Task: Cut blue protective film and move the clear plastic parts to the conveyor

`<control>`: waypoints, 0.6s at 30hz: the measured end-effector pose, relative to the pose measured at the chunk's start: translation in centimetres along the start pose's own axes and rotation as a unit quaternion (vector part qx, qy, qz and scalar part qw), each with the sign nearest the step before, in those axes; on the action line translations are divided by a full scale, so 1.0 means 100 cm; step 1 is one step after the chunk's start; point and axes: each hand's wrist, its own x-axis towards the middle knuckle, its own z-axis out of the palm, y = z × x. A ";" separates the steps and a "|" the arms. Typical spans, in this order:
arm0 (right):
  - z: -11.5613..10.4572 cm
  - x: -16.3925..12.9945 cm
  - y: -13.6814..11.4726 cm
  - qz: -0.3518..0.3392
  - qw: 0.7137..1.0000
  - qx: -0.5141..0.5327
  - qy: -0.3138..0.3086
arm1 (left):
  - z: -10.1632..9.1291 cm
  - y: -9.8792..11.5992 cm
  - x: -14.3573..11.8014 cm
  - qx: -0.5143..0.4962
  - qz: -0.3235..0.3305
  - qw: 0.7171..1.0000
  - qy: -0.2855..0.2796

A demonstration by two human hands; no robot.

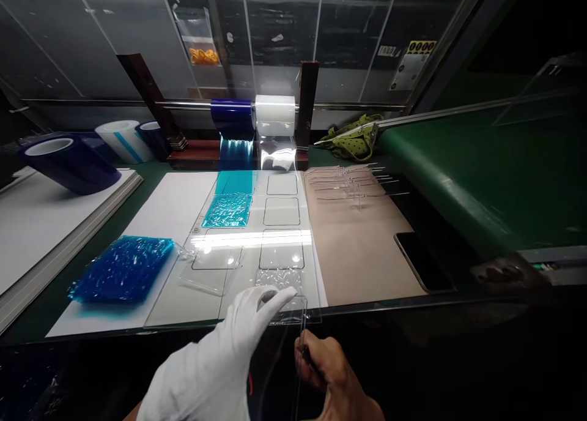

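My left hand (229, 347), in a white glove, is closed on a clear plastic sheet (275, 353) at the table's front edge, with thumb and fingers around its upper part. My bare right hand (328, 372) is wrapped round a small dark tool (312, 361) at the sheet's right edge; its kind is mostly hidden. Just beyond the left thumb, clear wrinkled film (280, 278) lies on a glass sheet (238, 268) with rounded rectangles marked on it. Blue film (228, 210) runs down onto the same glass.
A stand holds a blue roll (232, 116) and a clear roll (275, 115). A stack of blue film pieces (123, 268) lies left. Clear parts with thin wires (355, 185) and a phone (422, 262) are on the right, beside a green conveyor belt (477, 170). More rolls (73, 161) stand left.
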 end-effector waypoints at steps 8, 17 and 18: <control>0.009 -0.002 0.008 -0.010 0.999 0.040 0.033 | 0.014 -0.001 0.010 0.017 -0.005 1.000 -0.006; -0.020 -0.013 0.027 -0.074 0.964 0.029 0.253 | -0.032 0.032 0.002 0.104 -0.020 0.993 0.043; -0.031 -0.009 0.032 -0.063 0.960 -0.029 0.272 | -0.035 0.034 0.001 0.117 -0.023 0.992 0.044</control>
